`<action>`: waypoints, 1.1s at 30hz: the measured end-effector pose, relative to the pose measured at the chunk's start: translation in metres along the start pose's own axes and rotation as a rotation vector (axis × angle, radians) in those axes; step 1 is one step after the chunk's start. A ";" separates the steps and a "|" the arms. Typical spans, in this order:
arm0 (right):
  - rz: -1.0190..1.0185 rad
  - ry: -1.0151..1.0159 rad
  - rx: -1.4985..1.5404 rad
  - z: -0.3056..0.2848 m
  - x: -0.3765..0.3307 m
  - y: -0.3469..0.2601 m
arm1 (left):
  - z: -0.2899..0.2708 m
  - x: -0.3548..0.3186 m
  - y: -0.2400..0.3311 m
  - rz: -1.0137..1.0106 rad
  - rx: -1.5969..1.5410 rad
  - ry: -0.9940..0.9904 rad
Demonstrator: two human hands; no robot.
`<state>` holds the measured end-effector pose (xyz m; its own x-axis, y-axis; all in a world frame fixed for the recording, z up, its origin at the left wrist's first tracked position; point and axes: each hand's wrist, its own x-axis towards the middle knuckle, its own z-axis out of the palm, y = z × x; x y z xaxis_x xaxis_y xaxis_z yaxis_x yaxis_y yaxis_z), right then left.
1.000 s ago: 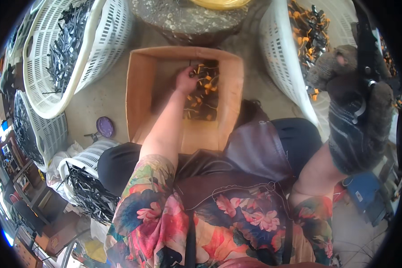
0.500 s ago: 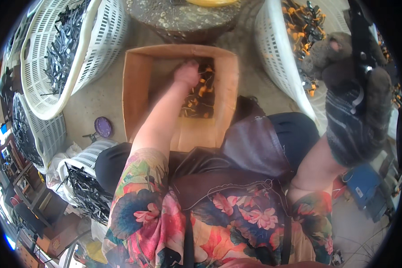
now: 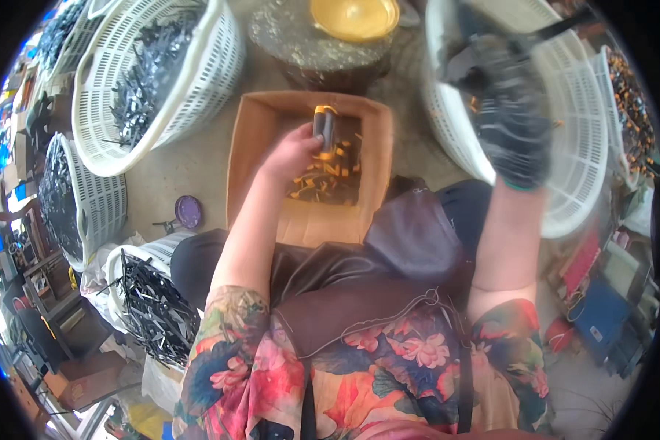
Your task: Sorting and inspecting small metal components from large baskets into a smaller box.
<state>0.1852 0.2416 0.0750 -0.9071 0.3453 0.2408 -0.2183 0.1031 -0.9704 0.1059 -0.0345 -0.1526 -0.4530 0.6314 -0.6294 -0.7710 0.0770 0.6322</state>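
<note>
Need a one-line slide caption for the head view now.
Left hand lifts a dark part over the cardboard box; gloved right hand raised.

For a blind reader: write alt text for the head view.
A seated person's bare left hand lifts a small grey-and-orange part from a cardboard box. The gloved right hand is raised over a white basket.
</note>
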 end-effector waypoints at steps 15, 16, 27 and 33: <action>0.339 -0.425 0.121 0.081 0.012 0.032 | 0.100 -0.110 0.112 0.419 0.010 -0.213; 0.329 -0.416 0.119 0.081 0.015 0.036 | 0.099 -0.110 0.112 0.422 0.019 -0.223; 0.659 -0.415 0.627 0.094 0.014 0.034 | 0.098 -0.123 0.126 1.430 0.961 0.216; 0.636 -0.402 0.627 0.095 0.012 0.038 | 0.097 -0.118 0.125 1.468 0.896 0.254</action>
<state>0.1313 0.1610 0.0397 -0.9513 -0.1909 -0.2421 0.3078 -0.5471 -0.7784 0.1068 -0.0247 0.0446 -0.6116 0.4424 0.6559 0.7386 0.0222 0.6738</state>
